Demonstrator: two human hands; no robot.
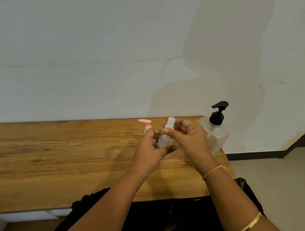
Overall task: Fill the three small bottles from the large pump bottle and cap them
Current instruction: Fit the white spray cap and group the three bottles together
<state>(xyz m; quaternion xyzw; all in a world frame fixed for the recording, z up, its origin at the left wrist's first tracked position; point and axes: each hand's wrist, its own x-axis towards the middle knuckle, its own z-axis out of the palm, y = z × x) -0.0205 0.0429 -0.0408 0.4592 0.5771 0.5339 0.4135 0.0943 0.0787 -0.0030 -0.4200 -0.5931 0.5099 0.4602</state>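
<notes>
From my remote seat, nearest to me are the two forearms, the right one wearing a gold bangle [249,224] and a thin wristband [213,171]. Both reach forward over the wooden surface [60,157].

Further out, the left hand [150,148] wraps the body of a small clear bottle [163,140], fingers [150,132] curled round it and held just above the surface. The right hand [187,136] meets it from the right, thumb and fingers pinching the pale cap [171,123] at the bottle's top. The bottle's long axis runs nearly upright, its top leaning a little away from me, so the cap sits directly over the neck, in the right hand. I judge that the coming move is a twist about that axis.

The bottle holds something clear with dark specks. I cannot tell how full it is.

Just behind the left hand stands a pink-pump bottle [146,124], mostly hidden. I cannot find a third small one.

Farther right, near the surface's corner, stands the large pump bottle [217,130], with a black pump and clear walls. Its liquid level is unclear.
</notes>
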